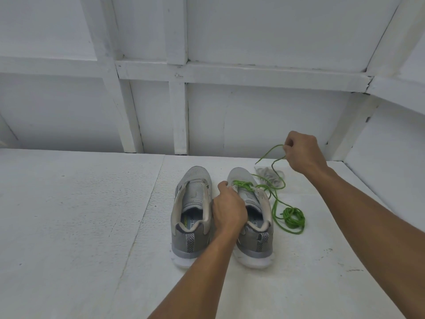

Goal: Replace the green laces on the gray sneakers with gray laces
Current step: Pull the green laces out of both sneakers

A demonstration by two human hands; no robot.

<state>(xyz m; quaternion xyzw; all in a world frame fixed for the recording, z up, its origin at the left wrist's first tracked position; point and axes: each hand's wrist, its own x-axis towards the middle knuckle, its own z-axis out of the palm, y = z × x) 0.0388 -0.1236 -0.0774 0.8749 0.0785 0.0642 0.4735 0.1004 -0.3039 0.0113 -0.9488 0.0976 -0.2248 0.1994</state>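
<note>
Two gray sneakers stand side by side on the white surface, heels toward me. The left sneaker [192, 203] has no lace in it. The right sneaker [255, 217] holds a green lace [243, 185] only in its front eyelets. My left hand [228, 208] grips the right sneaker's inner side near the tongue. My right hand [303, 153] is raised to the right and pinches the green lace's free ends, which trail down to the shoe. A coiled green lace [294, 218] lies right of the shoe. Gray laces [270, 174] lie bunched behind it.
A white panelled wall [207, 111] with wooden battens rises just behind the shoes. A side wall [391, 169] closes in at the right. A seam [142, 215] runs across the white surface left of the shoes.
</note>
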